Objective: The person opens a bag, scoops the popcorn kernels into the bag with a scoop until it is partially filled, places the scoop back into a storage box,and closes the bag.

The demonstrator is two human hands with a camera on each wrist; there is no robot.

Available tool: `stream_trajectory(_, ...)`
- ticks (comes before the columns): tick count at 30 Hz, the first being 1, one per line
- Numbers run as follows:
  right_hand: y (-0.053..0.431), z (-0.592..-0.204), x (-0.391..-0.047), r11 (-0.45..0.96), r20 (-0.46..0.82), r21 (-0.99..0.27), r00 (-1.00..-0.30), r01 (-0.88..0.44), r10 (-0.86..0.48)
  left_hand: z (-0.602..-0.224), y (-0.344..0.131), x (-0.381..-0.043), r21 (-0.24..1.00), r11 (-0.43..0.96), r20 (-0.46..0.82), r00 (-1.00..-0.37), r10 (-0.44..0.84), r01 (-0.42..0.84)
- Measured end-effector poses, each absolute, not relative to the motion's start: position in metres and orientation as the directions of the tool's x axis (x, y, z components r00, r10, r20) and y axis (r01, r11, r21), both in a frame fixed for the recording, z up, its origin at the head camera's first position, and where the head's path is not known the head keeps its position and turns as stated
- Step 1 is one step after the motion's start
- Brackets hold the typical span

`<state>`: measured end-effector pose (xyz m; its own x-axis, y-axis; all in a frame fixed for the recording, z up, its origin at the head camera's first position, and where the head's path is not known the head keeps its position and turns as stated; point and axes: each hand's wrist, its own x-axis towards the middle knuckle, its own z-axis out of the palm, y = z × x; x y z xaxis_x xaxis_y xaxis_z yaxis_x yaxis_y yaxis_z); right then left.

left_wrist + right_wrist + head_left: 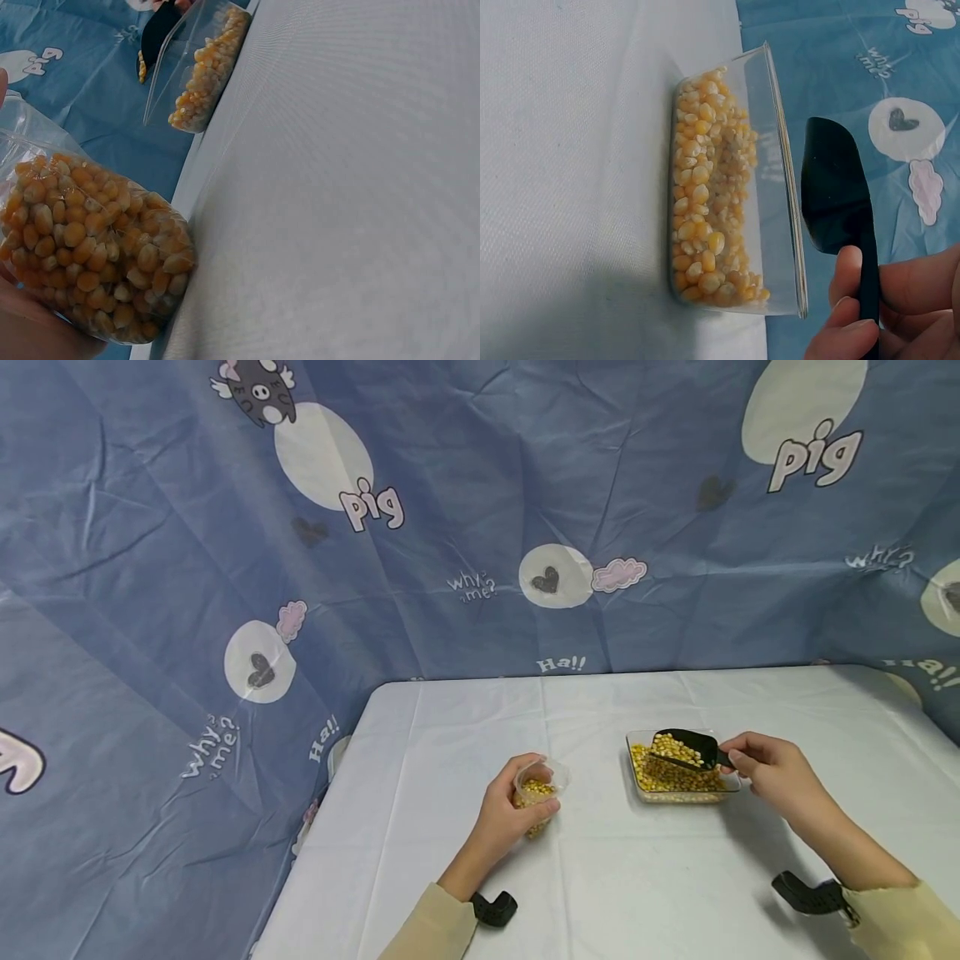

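My left hand [504,817] grips a clear plastic cup [97,247] partly filled with yellow corn kernels, its round mouth facing up. Fingers and thumb wrap its sides, and in the left wrist view the cup's lower end is close to the tablecloth. To the right, my right hand [783,781] pinches the handle of a black scoop [838,187] between thumb and fingers. Kernels [675,749] lie in the scoop's bowl, which hangs above a clear rectangular container [678,797]. That container holds more corn kernels [712,195], and the scoop is above its rim in the right wrist view.
A white cloth [637,877] covers the table under both hands. Behind and to the left hangs a blue printed curtain [450,527], meeting the table's far and left edges. Black wrist mounts [495,910] stick out beside both sleeves.
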<state>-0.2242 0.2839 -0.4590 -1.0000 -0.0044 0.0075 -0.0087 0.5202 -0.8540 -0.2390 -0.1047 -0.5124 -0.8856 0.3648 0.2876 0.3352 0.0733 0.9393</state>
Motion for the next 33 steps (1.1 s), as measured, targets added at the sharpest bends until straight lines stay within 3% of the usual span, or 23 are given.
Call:
stream_trajectory(14, 0.284, -0.457, -0.217, 0.494, -0.006, -0.87, -1.0, 0.013, 0.015, -0.514, -0.105, -0.239, 0.943, 0.076, 0.278, -0.892, 0.357, 0.324)
stream_trajectory(23, 0.281, -0.454, -0.213, 0.483, -0.016, -0.875, -1.0, 0.024, 0.022, -0.484, -0.106, -0.226, 0.949, 0.068, 0.26, -0.884, 0.388, 0.309)
stream_trajectory(33, 0.271, -0.449, -0.209, 0.427, 0.005, -0.904, -1.0, 0.009, 0.03, -0.484, -0.104, -0.226, 0.945, 0.055, 0.278, -0.882, 0.382, 0.322)
